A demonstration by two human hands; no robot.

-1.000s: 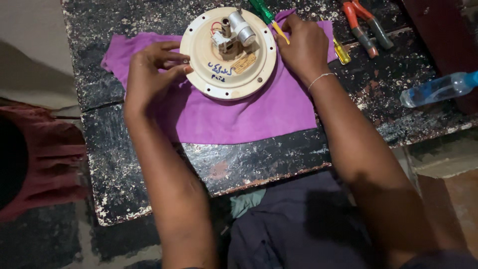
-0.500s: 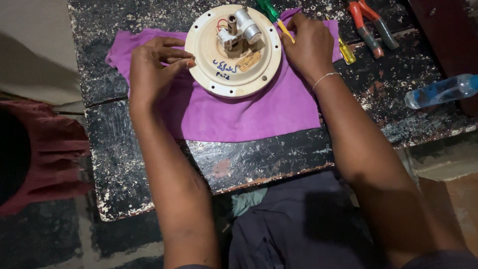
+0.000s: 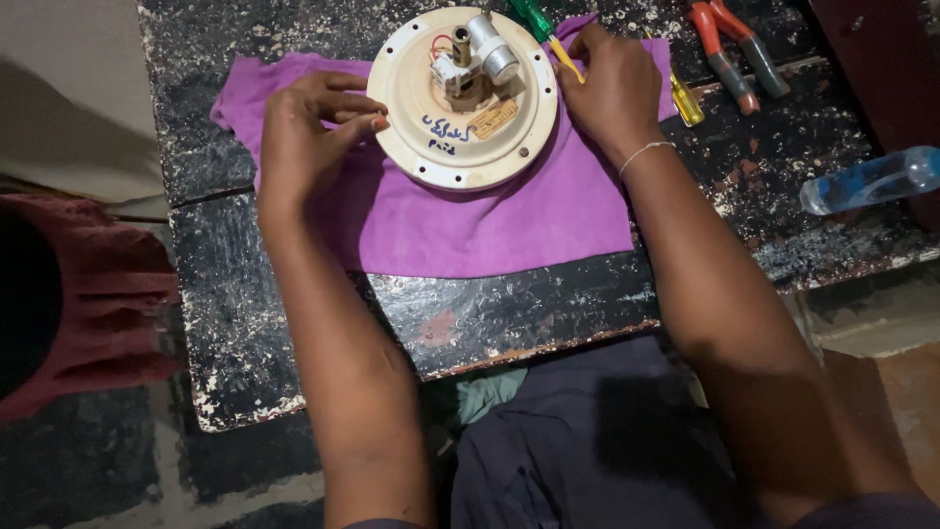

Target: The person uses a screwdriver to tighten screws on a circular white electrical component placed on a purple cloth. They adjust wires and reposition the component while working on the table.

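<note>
round cream-coloured motor housing (image 3: pixel 460 98) lying flat on a purple cloth (image 3: pixel 470 216), near the far edge of a worn black table (image 3: pixel 294 323) with chipped paint. on top of the disc, a small metal cylinder, red wires and a tan label, plus handwritten marks in blue ink.

left hand (image 3: pixel 304 137) resting on the cloth at the disc's left rim, fingers curled loosely, fingertips touching or just beside the edge; no firm grasp visible. right hand (image 3: pixel 612 88) at the disc's right rim, fingers bent down toward the cloth and the rim; cannot tell whether anything is pinched. thin bracelet on that wrist.

green-handled screwdriver (image 3: pixel 543 29) with yellow shaft just beside the right hand, tip angled toward the disc. small yellow screwdriver (image 3: pixel 685 103) to the right. red-handled pliers (image 3: pixel 729 49) farther right. clear plastic bottle (image 3: pixel 871 181) lying on its side at the table's right edge. dark red fabric (image 3: pixel 88 294) off the table at left.
</note>
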